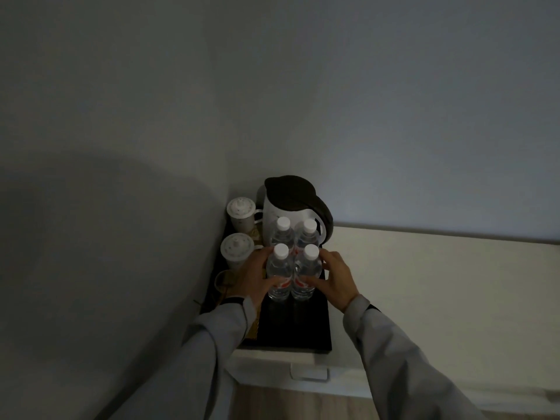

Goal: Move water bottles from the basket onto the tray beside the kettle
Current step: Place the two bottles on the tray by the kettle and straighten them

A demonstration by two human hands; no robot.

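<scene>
Several clear water bottles with white caps stand upright in a tight block on the black tray (306, 328), right in front of the white kettle (291, 207) with its dark lid. My left hand (254, 277) wraps the near left bottle (279, 271). The near right bottle (306, 269) is gripped by my right hand (333, 277). Two more bottles (295, 234) stand behind these, against the kettle. No basket is in view.
Two lidded white cups (241, 215) and a small glass (224, 281) stand on the tray's left side, against the grey wall. The tray sits in the corner of a pale counter (439, 283) that stretches to the right. Wooden floor shows below.
</scene>
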